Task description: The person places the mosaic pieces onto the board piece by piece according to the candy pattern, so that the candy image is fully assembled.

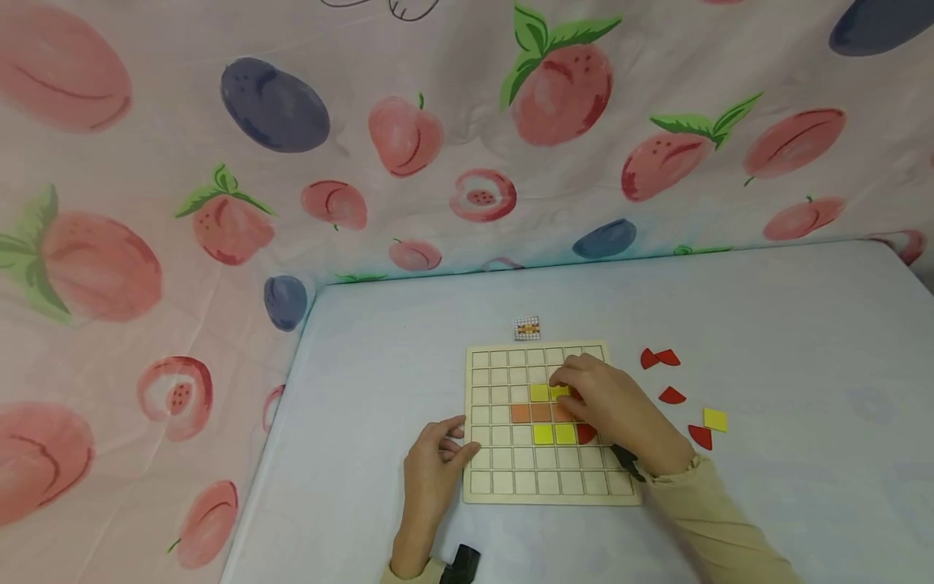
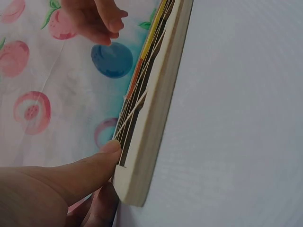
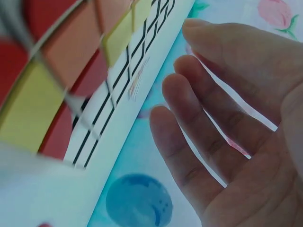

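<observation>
On the table lies a pale wooden grid board (image 1: 503, 483). Yellow square tiles (image 1: 543, 435), orange square tiles (image 1: 520, 414) and a red quarter-circle piece (image 1: 586, 434) fill some of its cells. My left hand (image 1: 432, 470) grips the board's left edge. Its thumb (image 2: 102, 163) rests on the rim, and the other fingers are partly hidden below. Over the upper right part of the grid hovers my right hand (image 1: 609, 405), covering some cells. In the right wrist view its fingers (image 3: 182, 99) are loosely extended, with nothing seen between them and the thumb.
Right of the board lie several loose red quarter-circle pieces (image 1: 672, 396) and a yellow square (image 1: 715, 419). A small patterned card (image 1: 527, 328) sits beyond the far edge. Fruit-printed cloth (image 1: 438, 73) rises behind the white table (image 1: 803, 341).
</observation>
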`<move>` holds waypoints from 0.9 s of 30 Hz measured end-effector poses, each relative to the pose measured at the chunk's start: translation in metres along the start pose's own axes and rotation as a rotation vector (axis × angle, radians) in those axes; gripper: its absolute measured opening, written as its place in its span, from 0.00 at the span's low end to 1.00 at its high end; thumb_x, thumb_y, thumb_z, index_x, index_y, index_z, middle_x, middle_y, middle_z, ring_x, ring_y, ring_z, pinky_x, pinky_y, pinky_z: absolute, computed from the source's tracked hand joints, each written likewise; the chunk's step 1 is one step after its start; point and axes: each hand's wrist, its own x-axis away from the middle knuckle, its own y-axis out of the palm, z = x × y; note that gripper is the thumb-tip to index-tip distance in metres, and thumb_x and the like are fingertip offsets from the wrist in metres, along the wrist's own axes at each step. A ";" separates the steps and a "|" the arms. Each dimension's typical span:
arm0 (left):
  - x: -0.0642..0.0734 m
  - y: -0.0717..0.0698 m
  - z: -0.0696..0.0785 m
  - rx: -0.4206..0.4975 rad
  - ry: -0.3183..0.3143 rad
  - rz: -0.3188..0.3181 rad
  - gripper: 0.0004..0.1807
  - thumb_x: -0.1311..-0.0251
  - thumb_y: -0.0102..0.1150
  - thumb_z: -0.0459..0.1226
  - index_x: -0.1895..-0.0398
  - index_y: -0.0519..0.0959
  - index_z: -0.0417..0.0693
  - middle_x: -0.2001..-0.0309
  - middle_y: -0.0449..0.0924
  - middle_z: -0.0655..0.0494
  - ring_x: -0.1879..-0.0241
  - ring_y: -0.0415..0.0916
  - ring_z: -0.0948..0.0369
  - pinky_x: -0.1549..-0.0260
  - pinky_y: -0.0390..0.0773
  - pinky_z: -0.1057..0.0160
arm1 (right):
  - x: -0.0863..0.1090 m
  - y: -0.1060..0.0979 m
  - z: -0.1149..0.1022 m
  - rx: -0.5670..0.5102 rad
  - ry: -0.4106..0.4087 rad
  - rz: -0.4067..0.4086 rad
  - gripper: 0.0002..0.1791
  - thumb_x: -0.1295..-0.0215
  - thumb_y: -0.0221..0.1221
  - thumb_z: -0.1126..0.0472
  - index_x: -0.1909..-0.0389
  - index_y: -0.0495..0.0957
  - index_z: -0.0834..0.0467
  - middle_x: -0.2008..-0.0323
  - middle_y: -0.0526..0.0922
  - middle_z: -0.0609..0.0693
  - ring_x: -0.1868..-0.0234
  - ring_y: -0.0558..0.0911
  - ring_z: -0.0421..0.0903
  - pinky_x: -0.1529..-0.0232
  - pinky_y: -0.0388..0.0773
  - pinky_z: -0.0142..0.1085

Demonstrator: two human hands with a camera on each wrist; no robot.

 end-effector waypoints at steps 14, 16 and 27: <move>0.000 -0.001 0.001 0.009 -0.004 -0.004 0.22 0.49 0.75 0.35 0.49 0.84 0.46 0.62 0.80 0.59 0.67 0.77 0.67 0.68 0.81 0.73 | 0.016 -0.021 0.029 0.061 0.087 -0.035 0.14 0.44 0.72 0.62 0.57 0.85 0.59 0.59 0.83 0.51 0.55 0.78 0.50 0.56 0.83 0.45; 0.001 -0.001 0.002 0.007 -0.005 -0.003 0.22 0.49 0.75 0.35 0.49 0.84 0.47 0.62 0.80 0.59 0.67 0.77 0.67 0.68 0.81 0.73 | 0.017 -0.024 0.032 0.070 0.090 -0.038 0.13 0.43 0.71 0.62 0.57 0.85 0.59 0.59 0.83 0.51 0.55 0.79 0.51 0.55 0.83 0.46; 0.000 -0.002 0.003 0.005 -0.011 -0.012 0.22 0.49 0.75 0.36 0.48 0.84 0.47 0.62 0.80 0.60 0.66 0.77 0.67 0.67 0.81 0.73 | 0.032 -0.035 0.054 0.105 0.069 -0.005 0.14 0.46 0.72 0.67 0.58 0.85 0.61 0.59 0.83 0.53 0.54 0.79 0.53 0.52 0.82 0.52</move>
